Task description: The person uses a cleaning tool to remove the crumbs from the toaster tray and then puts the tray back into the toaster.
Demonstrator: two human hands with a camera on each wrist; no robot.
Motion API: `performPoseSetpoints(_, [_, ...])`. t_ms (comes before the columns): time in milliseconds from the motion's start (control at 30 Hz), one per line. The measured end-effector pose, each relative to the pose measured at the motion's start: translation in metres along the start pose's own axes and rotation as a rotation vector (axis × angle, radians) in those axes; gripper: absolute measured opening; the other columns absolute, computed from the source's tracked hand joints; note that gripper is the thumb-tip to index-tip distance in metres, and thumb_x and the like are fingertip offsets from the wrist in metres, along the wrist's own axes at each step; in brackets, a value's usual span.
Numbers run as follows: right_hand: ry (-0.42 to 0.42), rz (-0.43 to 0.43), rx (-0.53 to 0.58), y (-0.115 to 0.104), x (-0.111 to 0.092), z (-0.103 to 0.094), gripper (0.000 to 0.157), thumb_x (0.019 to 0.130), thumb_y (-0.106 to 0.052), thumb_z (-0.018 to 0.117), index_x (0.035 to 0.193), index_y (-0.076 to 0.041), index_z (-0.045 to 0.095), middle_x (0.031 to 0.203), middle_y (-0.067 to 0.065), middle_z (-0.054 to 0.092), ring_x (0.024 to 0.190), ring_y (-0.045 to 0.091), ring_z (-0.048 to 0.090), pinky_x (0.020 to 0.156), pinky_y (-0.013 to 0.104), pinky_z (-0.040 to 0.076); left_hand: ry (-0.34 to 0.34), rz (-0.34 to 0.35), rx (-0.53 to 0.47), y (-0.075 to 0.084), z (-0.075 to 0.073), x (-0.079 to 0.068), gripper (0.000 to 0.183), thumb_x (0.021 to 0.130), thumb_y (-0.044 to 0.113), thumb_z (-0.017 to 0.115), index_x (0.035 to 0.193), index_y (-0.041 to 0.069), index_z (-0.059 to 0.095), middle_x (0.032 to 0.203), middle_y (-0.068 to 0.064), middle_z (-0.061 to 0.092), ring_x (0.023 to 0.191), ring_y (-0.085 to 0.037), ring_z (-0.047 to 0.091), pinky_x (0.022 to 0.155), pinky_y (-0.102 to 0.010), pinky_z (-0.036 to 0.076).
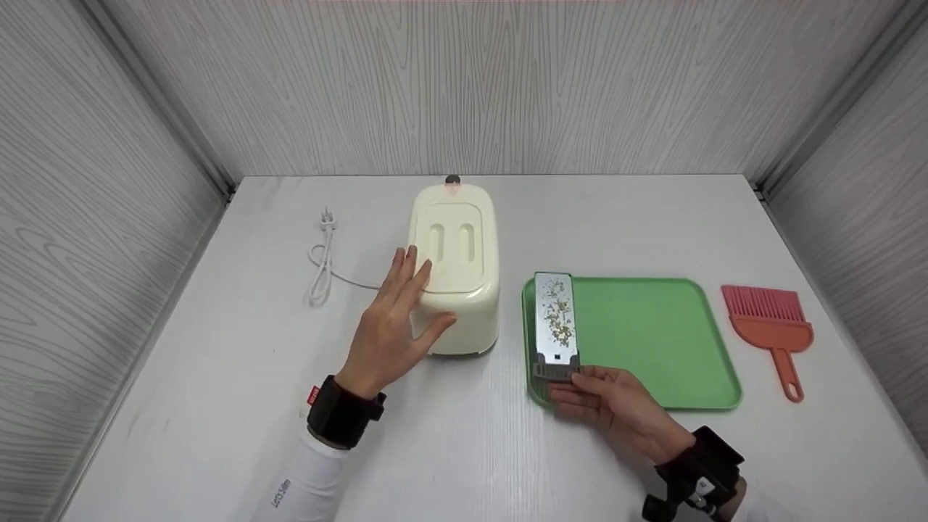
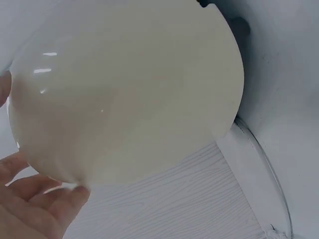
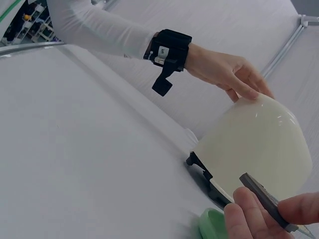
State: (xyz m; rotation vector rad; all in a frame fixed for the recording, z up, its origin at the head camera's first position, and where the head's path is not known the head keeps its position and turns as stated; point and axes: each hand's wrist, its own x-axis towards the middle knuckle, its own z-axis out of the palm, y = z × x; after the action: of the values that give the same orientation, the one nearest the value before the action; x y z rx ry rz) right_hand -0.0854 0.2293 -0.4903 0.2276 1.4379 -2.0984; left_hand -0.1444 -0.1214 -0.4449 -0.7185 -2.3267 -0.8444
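Note:
A cream toaster point(image 1: 458, 326) with its lid on stands upright in the middle of the table. My left hand point(image 1: 388, 330) rests against the near top edge, fingers extended and thumb spread; the left wrist view shows the fingertips touching the glossy shell point(image 2: 129, 99). With thumb and fingers, my right hand point(image 1: 616, 402) pinches the grey end of a metal crumb tray point(image 1: 542, 312) scattered with golden-brown crumbs point(image 1: 559, 312). The crumb tray is over the left side of a green serving tray point(image 1: 652, 341). Edge-on in the right wrist view, the crumb tray point(image 3: 266, 199) appears thin and tilted.
Right of the green tray lies a small brush point(image 1: 772, 333) with pink bristles and an orange handle. A white power cord point(image 1: 319, 279), bundled, lies left of the toaster with its plug point(image 1: 328, 220) loose on the table. Wood-grain panels point(image 1: 507, 87) enclose the back and sides.

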Motion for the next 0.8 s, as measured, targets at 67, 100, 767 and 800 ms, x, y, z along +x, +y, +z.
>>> performPoseSetpoints(67, [0.003,-0.005,0.000,-0.002,0.002,-0.001,0.038,0.101,-0.010,0.066,0.131,0.007,0.050,0.119,0.020,0.073,0.109,0.025,0.074,0.102,0.038,0.055,0.047,0.034,0.012,0.006,0.003,-0.001,0.073,0.091,0.031,0.082,0.147,-0.004,0.052,0.160,-0.025,0.040,0.153,-0.039,0.030,0.120,-0.047,0.036])
performPoseSetpoints(100, [0.003,-0.008,0.002,-0.002,0.003,-0.002,0.038,0.101,-0.010,0.066,0.131,0.007,0.050,0.119,0.020,0.073,0.109,0.025,0.074,0.101,0.038,0.055,0.075,0.058,0.013,0.010,0.005,-0.002,0.069,0.091,0.029,0.082,0.145,-0.004,0.054,0.158,-0.024,0.043,0.152,-0.040,0.031,0.122,-0.046,0.034])
performPoseSetpoints(767, [0.017,-0.055,0.005,-0.026,0.026,-0.010,0.042,0.105,-0.009,0.059,0.139,0.010,0.044,0.118,0.019,0.074,0.112,0.027,0.073,0.104,0.039,0.054,-0.116,-0.060,-0.543,0.071,0.075,-0.009,0.028,0.097,0.012,0.073,0.121,-0.003,0.070,0.095,-0.008,0.075,0.088,-0.016,0.073,0.077,-0.023,0.061])
performPoseSetpoints(800, [0.013,-0.053,0.008,-0.027,0.027,-0.010,0.043,0.105,-0.009,0.059,0.140,0.010,0.044,0.119,0.019,0.074,0.112,0.027,0.072,0.104,0.039,0.053,-0.140,-0.110,-0.560,0.072,0.078,-0.008,0.029,0.098,0.013,0.072,0.121,-0.004,0.070,0.095,-0.008,0.076,0.088,-0.016,0.073,0.076,-0.024,0.061])
